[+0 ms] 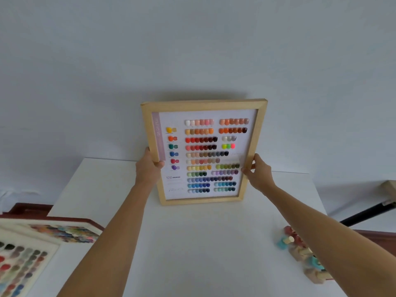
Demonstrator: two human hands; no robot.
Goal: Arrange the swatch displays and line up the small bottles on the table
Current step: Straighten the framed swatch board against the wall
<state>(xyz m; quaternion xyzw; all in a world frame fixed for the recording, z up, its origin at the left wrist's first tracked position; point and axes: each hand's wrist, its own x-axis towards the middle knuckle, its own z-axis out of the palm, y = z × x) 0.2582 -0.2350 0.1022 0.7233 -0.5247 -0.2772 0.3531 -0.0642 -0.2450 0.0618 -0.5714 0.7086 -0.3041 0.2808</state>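
Observation:
A wooden-framed swatch display (205,103) with rows of coloured nail swatches stands upright near the back of the white table (192,243), its lower edge on or just above the tabletop. My left hand (149,166) grips its left side rail and my right hand (258,171) grips its right side rail. A cluster of small bottles (287,242) in pink, teal and beige lies at the table's right edge, partly hidden under my right forearm. Two more swatch displays (25,260) lie flat at the lower left.
A plain white wall (192,50) rises right behind the table. A dark red-brown surface (27,207) shows at the left beneath the flat displays. At the far right a black bar (364,214) and a beige box corner (391,186) stick in.

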